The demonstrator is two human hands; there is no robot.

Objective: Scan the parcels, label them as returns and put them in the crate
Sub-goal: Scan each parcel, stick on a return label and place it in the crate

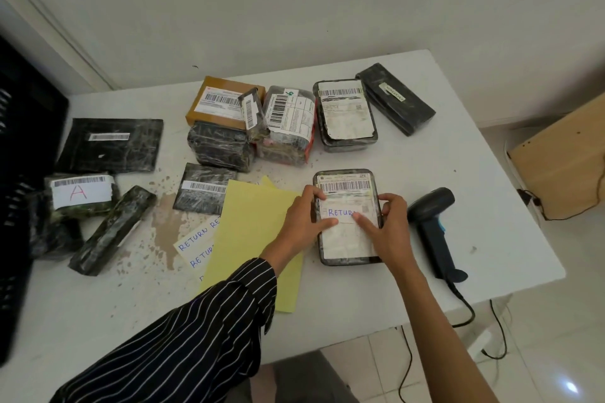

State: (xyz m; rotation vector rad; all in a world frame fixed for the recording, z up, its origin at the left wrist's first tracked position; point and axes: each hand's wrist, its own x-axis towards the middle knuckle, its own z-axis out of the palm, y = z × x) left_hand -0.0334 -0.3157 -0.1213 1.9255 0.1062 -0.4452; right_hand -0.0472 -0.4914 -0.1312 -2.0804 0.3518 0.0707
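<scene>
The left hand and the right hand both sit on one parcel, a dark wrapped block lying flat directly beneath them. Each hand bends its fingers over the nearer side edge and lays its thumb flat on the RETURN label, so each is partly closed, gripping the parcel while pressing the slip. I judge this hold steadies the block and smooths the sticker onto the old shipping paper, below the barcode so that stays readable.

The scanner lies just right of the right hand, near enough to pick up again, its cable trailing off the edge. The yellow sheet lies under the left wrist, and the sheet of spare RETURN labels pokes out further left, probably kept close for the next peel. The other parcels cluster beyond the fingertips; more lie well left of the left hand, near the black crate, which is well apart from the held parcel, so the drop is not yet made.

The white table carries a brownish stain and specks left of the left hand. A pale wall rises beyond it; tiled floor and a cardboard box lie off to the right.
</scene>
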